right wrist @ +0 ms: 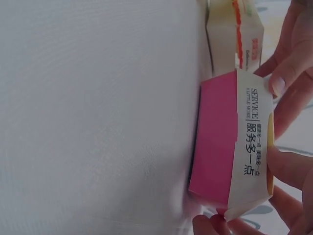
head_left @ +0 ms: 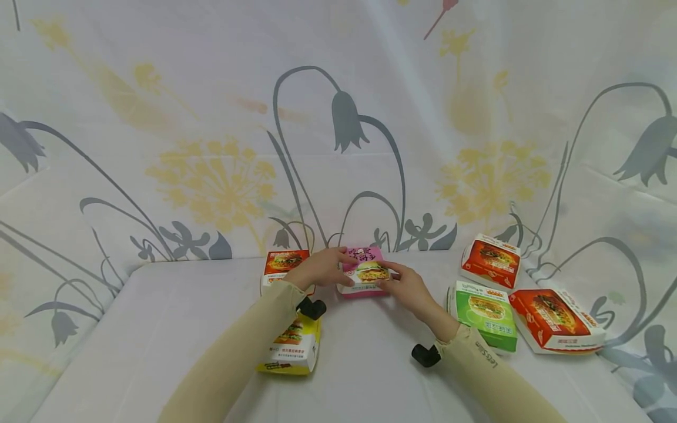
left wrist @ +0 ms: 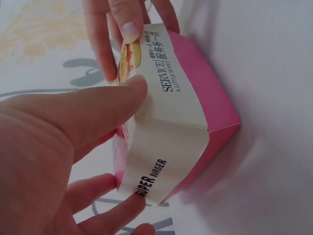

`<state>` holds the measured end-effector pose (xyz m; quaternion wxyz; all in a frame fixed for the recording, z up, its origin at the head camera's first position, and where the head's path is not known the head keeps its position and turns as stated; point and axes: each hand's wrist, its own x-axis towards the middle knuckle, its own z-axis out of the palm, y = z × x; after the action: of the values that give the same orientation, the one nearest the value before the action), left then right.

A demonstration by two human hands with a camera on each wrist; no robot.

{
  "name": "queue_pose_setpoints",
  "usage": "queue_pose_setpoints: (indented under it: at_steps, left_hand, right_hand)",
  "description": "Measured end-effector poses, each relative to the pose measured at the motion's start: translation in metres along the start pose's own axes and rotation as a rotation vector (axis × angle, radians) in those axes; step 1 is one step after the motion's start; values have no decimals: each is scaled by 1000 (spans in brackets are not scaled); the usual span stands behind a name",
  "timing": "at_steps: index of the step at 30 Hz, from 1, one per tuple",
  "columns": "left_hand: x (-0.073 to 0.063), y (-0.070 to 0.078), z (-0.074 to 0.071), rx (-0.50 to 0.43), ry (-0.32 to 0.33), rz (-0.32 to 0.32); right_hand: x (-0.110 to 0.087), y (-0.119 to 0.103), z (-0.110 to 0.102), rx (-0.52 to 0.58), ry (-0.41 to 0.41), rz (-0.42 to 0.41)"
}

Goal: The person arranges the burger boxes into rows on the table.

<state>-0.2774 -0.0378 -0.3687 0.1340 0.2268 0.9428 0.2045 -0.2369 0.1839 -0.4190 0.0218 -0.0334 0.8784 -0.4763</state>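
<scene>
A pink and white burger box [head_left: 372, 273] with a burger picture on its lid sits on the white table near its back edge. My left hand [head_left: 327, 267] holds its left side, thumb on the lid's front edge and fingers spread along the side in the left wrist view. From the right, my right hand [head_left: 414, 292] grips the same box, its thumb on the lid and other fingers around the right side. Printed lettering shows on the box's white front [left wrist: 164, 73] in the left wrist view. The box's pink lower wall [right wrist: 215, 137] faces the right wrist camera.
Left of the pink box are a red burger box [head_left: 285, 262], partly behind my left hand, and a yellow one [head_left: 296, 349] nearer me. On the right lie a green box [head_left: 486, 314] and two red boxes, one farther back [head_left: 492, 261], one rightmost [head_left: 560, 317]. Flowered cloth [head_left: 338, 176] hangs behind.
</scene>
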Motion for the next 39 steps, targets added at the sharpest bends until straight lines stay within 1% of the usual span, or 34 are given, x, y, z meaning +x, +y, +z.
queue_pose_setpoints:
  at_steps: [7, 12, 16, 21, 25, 29, 31, 34, 39]
  left_hand:
    - [0, 1, 0, 24, -11, 7]
    - [0, 2, 1, 56, -14, 26]
    - [0, 2, 1, 68, -13, 44]
    - [0, 1, 1, 61, -10, 40]
    - [0, 0, 1, 73, -5, 40]
    - [-1, 0, 1, 70, -7, 32]
    - [-1, 1, 1, 62, -9, 28]
    - [-1, 2, 1, 60, -12, 26]
    - [1, 1, 3, 69, -9, 33]
  right_hand:
    - [-1, 0, 1, -39, 19, -19]
    - [-3, 1, 0, -71, 24, -28]
    - [-3, 2, -3, -93, 17, -28]
    - [-5, 1, -7, -110, -3, -36]
    - [-6, 0, -11, -130, -23, -60]
    - [-7, -2, -19, -150, -37, -86]
    - [-9, -4, -25, -143, -36, -91]
    - [-14, -8, -36, -139, -40, -104]
    - [-21, -13, -55, -145, -40, -103]
